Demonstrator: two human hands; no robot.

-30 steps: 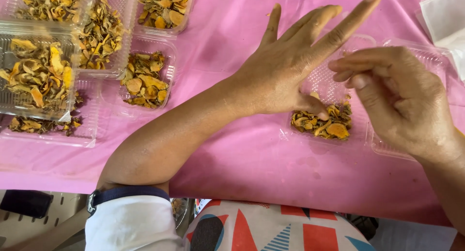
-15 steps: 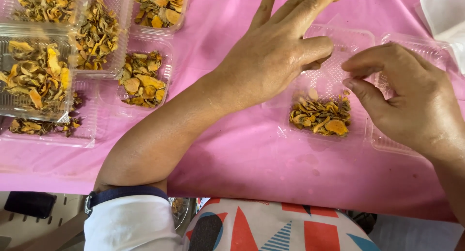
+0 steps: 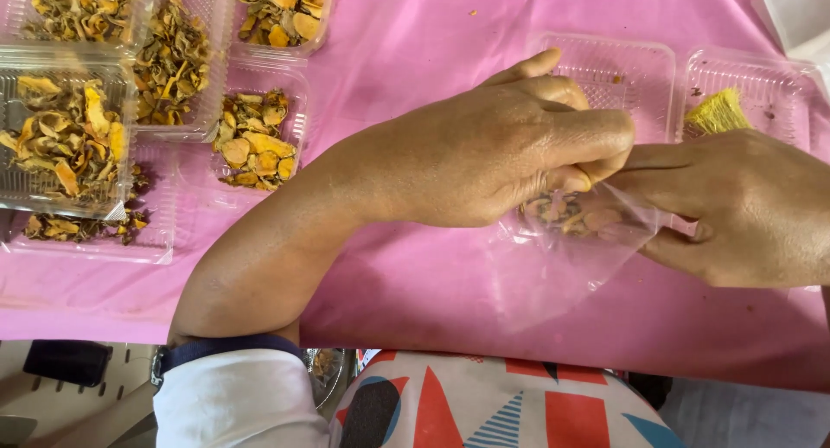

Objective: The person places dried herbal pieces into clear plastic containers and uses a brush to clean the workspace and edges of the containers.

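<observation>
Clear plastic bag (image 3: 571, 258) at centre right, pinched at its mouth by the left hand (image 3: 493, 158) and right hand (image 3: 743, 210), holds few dried slices; filled trays (image 3: 65, 137) wait upper left.

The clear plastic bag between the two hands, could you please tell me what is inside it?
Through the clear plastic bag a few dried orange-yellow slices show; the left hand covers the rest.

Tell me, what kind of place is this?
Probably a small food-packing table, maybe at home or a market stall. A pink tablecloth holds clear plastic trays filled with dried yellow-orange slices, and both hands, left and right, pinch a thin clear plastic bag.
</observation>
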